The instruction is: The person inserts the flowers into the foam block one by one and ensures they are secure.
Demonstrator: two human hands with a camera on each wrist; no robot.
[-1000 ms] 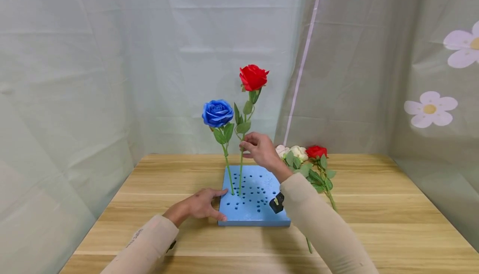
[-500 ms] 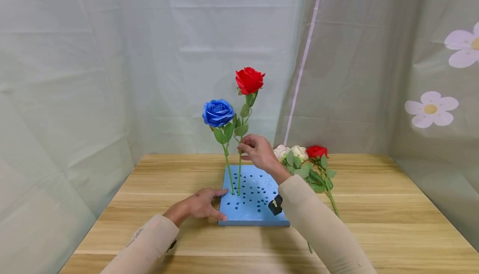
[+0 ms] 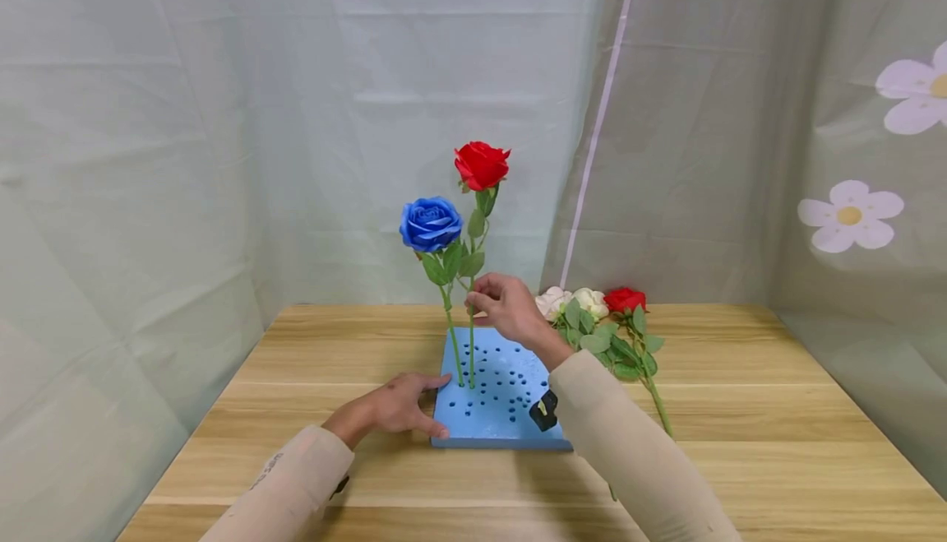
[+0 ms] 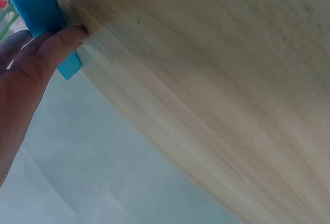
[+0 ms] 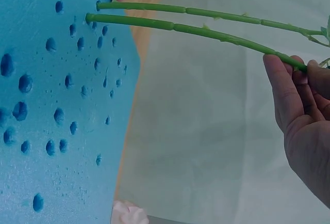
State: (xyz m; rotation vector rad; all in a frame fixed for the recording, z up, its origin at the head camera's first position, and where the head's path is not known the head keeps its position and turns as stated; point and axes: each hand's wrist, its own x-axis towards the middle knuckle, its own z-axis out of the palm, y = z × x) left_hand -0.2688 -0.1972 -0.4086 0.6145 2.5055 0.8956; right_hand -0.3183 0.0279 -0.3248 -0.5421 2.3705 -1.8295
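Note:
In the head view, my right hand [image 3: 506, 308] pinches the green stem of a red rose [image 3: 482, 166] between thumb and fingers. The stem's lower end meets a hole in a blue perforated board [image 3: 491, 427]; how deep it sits I cannot tell. Just left of it a blue rose [image 3: 431, 224] stands in another hole, leaning slightly left. My left hand [image 3: 403, 404] rests against the board's left side, thumb and forefinger spread along its edge. From the right wrist, both stems [image 5: 154, 24] run side by side out of the board.
To the right, pale roses [image 3: 592, 302] and another red rose [image 3: 625, 300] lie on the wooden table [image 3: 740, 460], partly behind my right forearm. A pale curtain [image 3: 370, 114] hangs behind and at the sides.
The red rose has shifted left and slightly down, its stem now more upright and nearer the blue rose. My right hand moved with it. The left hand has stayed put.

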